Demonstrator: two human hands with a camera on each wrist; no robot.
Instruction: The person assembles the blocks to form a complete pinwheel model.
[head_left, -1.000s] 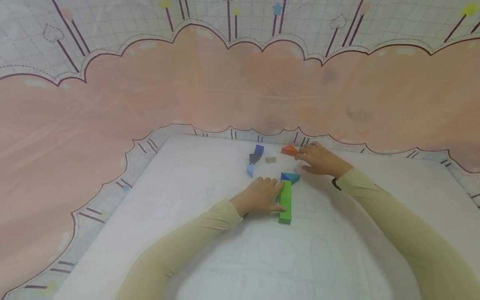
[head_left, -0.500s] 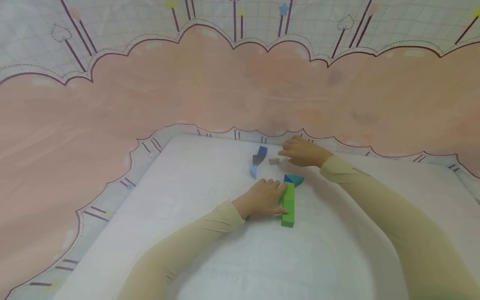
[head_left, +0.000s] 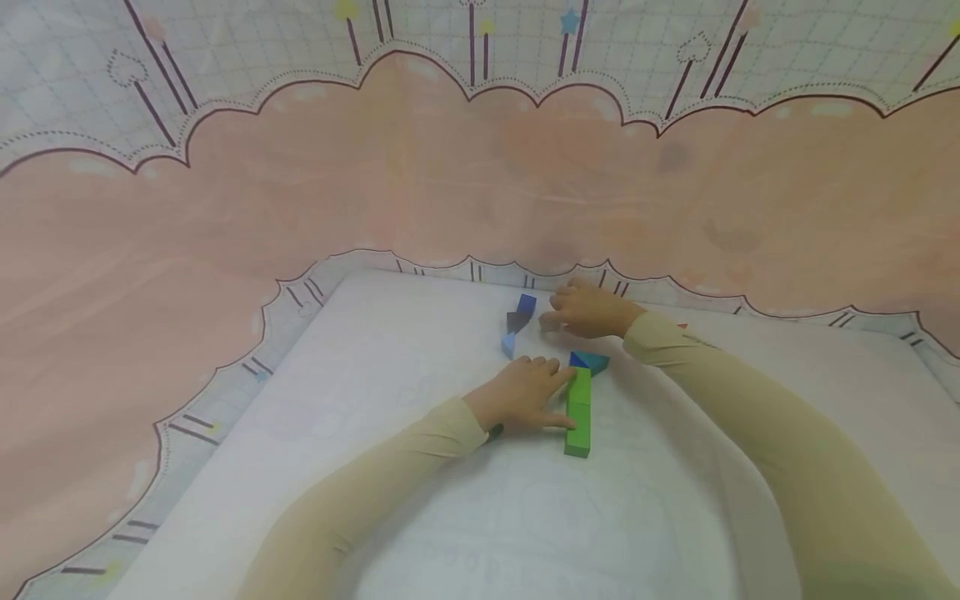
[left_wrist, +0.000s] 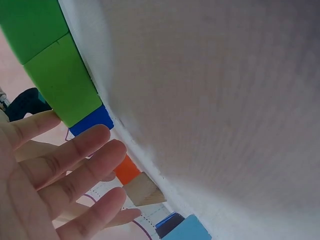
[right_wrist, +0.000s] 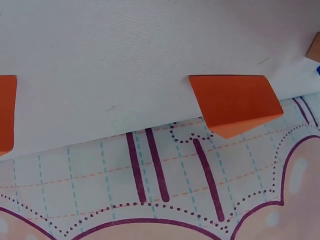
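Observation:
My left hand [head_left: 521,392] rests beside two green blocks [head_left: 578,417] lying end to end. Its straight index finger and thumb touch them. In the left wrist view the fingers [left_wrist: 82,155] are spread, the index tip against the lighter green block [left_wrist: 64,82]. At the far end of the row lie a blue wedge [head_left: 577,360] and a teal triangle block [head_left: 596,363]. My right hand [head_left: 596,310] reaches over the back of the table, its fingertips at a plain wooden block [head_left: 546,327] and partly hiding it. No right fingers show in the right wrist view.
A dark blue block [head_left: 527,303], a dark block [head_left: 517,322] and a light blue block [head_left: 508,345] lie left of the wooden one. Orange blocks [right_wrist: 235,102] lie near the table's back edge, mostly hidden by the right arm in the head view. A patterned cloth surrounds the white table [head_left: 337,350].
My right hand has moved left, from the orange block across to the wooden block. My left hand stays on the green blocks. The head view has shifted slightly.

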